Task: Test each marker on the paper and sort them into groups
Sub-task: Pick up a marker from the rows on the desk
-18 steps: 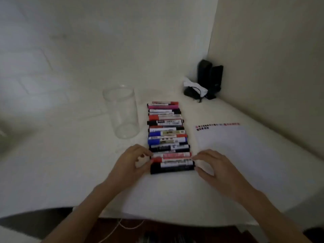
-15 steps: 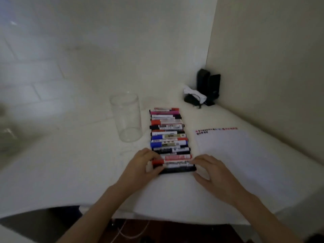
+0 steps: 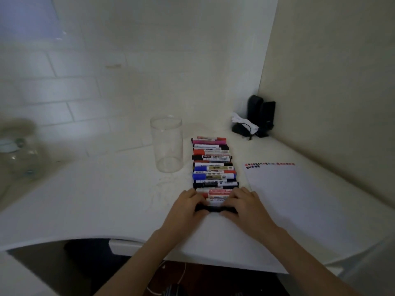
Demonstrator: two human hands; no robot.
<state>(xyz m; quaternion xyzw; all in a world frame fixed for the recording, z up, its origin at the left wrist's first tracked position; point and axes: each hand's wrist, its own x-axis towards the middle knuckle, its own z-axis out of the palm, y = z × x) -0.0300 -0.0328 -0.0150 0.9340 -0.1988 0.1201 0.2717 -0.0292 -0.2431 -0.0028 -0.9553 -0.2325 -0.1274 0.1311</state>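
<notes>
Left hand: the left hand (image 3: 185, 207) lies on the worktop (image 3: 96, 201) at the near end of the marker row, its fingers curled round the left end of the nearest marker.
Right hand: the right hand (image 3: 245, 207) mirrors it, fingers curled over the right end of the same marker, thumb underneath on the near side.
Black marker: the black marker (image 3: 215, 209) lies crosswise between the two hands, gripped at both ends, only its dark middle showing.
What has changed: half a second ago the hands sat out at the tips of the row, the right one spread and resting partly on the paper; both have now closed inward onto the nearest marker.
What it means: this looks like the start of a pick, or of pulling off the cap, so that this marker can be tested; it has not yet left the worktop.
Marker row: beyond the fingers, the row of markers (image 3: 213, 165) runs away from the hands, side by side and touching, in red, blue, black and pink.
Paper: right of the right hand, the white paper (image 3: 310, 210) lies flat, with a line of small coloured test marks (image 3: 269, 164) along its far edge, suggesting earlier tests.
Glass jar: beyond the left hand, just beside the row's left, an upright clear glass jar (image 3: 167, 144) holds nothing.
Far corner: beyond the right hand, dark objects (image 3: 259, 116) stand against the wall with something white beside them; too blurred to name.
</notes>
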